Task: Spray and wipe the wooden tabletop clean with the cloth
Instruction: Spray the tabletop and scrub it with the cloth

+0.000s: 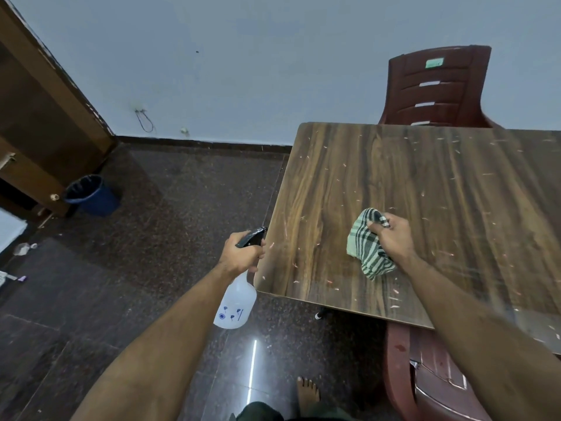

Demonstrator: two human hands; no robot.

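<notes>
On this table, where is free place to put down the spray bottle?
The tabletop holds only the cloth under the right hand, plus small scattered crumbs. Free patches: the near left corner between the cloth and the table edge, beside the left hand holding the spray bottle, and the far half toward the chair. Nowhere is crowded.

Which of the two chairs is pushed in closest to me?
The near chair, by the right arm, below the table's near edge. The other chair stands across the table, against the wall.

Left hand [241, 253] grips a spray bottle [235, 303] beside the tabletop [409, 183]; right hand [393, 235] presses a checked cloth [365, 247] on it.
</notes>
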